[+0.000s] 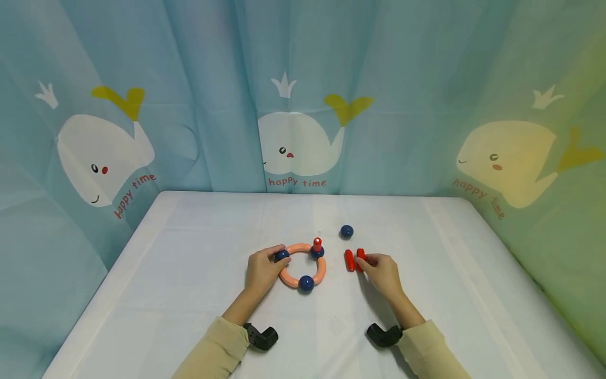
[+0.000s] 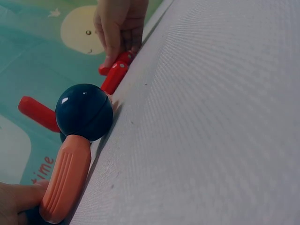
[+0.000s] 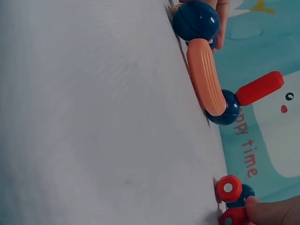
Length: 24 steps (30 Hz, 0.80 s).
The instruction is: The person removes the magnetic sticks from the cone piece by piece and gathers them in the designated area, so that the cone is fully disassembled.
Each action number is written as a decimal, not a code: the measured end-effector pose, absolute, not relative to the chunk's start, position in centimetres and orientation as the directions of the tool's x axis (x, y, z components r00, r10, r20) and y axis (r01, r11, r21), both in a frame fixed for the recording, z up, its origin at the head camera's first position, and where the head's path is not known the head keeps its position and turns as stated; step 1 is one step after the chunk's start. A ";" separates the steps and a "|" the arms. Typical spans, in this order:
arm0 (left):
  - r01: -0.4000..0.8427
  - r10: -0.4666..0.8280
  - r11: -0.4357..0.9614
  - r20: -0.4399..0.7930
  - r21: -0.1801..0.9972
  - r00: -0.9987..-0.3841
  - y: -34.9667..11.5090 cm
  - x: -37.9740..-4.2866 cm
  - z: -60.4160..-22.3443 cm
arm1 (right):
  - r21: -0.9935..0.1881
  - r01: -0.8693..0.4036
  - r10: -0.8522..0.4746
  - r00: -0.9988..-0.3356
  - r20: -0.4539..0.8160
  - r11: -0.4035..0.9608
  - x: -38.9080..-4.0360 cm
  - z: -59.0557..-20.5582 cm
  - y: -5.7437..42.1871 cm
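On the table, orange curved rods [image 1: 321, 270] and blue balls [image 1: 306, 284] are joined into a ring. A red rod [image 1: 317, 243] stands upright on the ring's far right ball [image 3: 224, 108]. My left hand [image 1: 259, 271] holds the ring at its left ball [image 1: 282, 256], thumb and fingers on either side. To the right of the ring, my right hand [image 1: 384, 275] pinches a red rod [image 1: 361, 257] between thumb and fingers. Another red rod [image 1: 350, 260] lies just left of it. In the right wrist view, the pinched rod is partly out of frame.
A loose blue ball [image 1: 347, 231] sits behind the two red rods. The white table [image 1: 199, 295] is bordered at the back and sides by a curtain [image 1: 213, 105] printed with whales. Black wrist devices [image 1: 263, 338] are worn on both arms.
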State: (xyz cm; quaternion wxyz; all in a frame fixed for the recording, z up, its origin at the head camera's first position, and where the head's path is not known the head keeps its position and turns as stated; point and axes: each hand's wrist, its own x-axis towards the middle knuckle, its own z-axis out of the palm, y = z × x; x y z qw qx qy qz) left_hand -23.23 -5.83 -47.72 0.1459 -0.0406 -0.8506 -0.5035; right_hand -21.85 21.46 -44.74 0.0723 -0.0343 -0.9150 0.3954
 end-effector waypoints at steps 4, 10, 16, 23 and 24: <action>0.219 -0.075 0.487 0.291 0.845 -0.954 -5.8 -23.2 -47.7 | -0.723 0.037 0.147 -0.985 0.091 0.690 -22.0 -44.7 21.2; 0.211 -0.076 0.471 0.278 0.856 -0.958 -5.8 -23.2 -47.5 | -0.730 0.062 0.177 -0.981 0.081 0.681 -22.3 -44.9 21.2; 0.213 -0.077 0.471 0.280 0.856 -0.957 -5.9 -23.2 -47.6 | -0.731 0.058 0.170 -0.982 0.080 0.680 -22.4 -44.7 21.1; 0.220 -0.067 0.481 0.286 0.849 -0.956 -5.8 -23.2 -47.8 | -0.729 0.076 0.171 -0.983 0.058 0.681 -22.5 -44.7 21.1; 0.223 -0.065 0.483 0.288 0.847 -0.955 -5.8 -23.2 -47.7 | -0.729 0.079 0.175 -0.983 0.057 0.680 -22.5 -44.6 21.0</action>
